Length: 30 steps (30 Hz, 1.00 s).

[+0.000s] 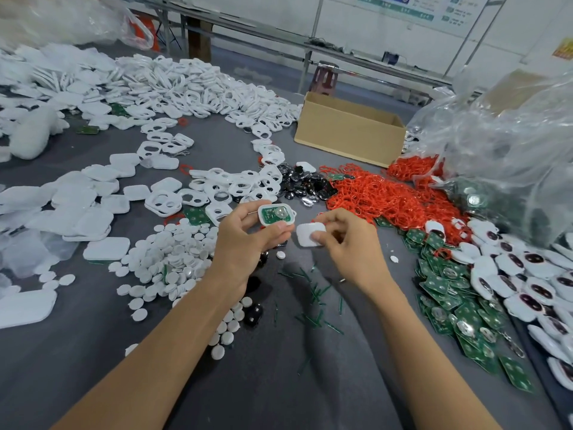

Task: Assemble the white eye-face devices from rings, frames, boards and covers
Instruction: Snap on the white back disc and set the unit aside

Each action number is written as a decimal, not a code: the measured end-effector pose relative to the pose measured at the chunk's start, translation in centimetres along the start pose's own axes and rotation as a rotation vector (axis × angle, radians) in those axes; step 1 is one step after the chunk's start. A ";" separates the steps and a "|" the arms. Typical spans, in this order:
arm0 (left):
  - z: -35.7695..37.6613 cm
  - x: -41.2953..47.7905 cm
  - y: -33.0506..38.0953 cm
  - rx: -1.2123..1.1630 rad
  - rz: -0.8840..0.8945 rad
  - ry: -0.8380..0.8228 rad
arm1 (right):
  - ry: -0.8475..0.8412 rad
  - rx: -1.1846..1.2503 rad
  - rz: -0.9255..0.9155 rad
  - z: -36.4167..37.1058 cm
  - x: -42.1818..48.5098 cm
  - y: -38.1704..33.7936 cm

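Both forearms reach out, left hand [248, 234] pinching a light, stiff frame [276, 214] by its edges, right hand [347, 243] fingertip-holding a thin cover [305, 237] just beside it.

1. Worktop [279, 383]: carries every pile; both hands are above its middle.
2. Left hand [245, 237]: holds a frame with board [276, 214] seated in it, just left of the right hand.
3. Right hand [347, 243]: holds a cover [307, 234], close beside the frame.
4. Round caps [167, 262]: heaped left of the left hand.
5. Covers [77, 206]: piled at far left.
6. Frames [192, 85]: spread across the rear left.
7. Cardboard box [347, 131]: behind the hands, right of the frames.
8. Rings [387, 197]: heaped in front of the box.
9. Boards [459, 311]: piled at right, nearer than the rings.
10. Finished devices [533, 283]: at the right edge, beside the boards.
11. Plastic bags [502, 135]: at rear right, behind the devices.
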<state>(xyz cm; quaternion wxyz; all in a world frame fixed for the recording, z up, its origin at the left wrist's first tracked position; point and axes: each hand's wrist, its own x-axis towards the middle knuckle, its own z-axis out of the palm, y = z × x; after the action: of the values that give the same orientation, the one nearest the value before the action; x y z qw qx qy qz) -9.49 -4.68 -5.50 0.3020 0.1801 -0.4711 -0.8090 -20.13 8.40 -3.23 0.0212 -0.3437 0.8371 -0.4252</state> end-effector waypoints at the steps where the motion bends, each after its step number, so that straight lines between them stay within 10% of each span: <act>1: 0.0 0.0 0.0 0.002 -0.005 0.000 | 0.007 0.027 0.009 -0.3 0.1 0.1; 30: 0.2 -0.2 -0.1 0.046 -0.013 -0.017 | -0.038 0.051 0.011 -1.1 0.4 1.7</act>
<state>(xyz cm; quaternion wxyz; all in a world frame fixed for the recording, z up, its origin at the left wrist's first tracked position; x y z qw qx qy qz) -9.51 -4.34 -5.48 0.2882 0.1832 -0.4911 -0.8014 -21.70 9.60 -3.66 0.0481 -0.3466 0.8272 -0.4396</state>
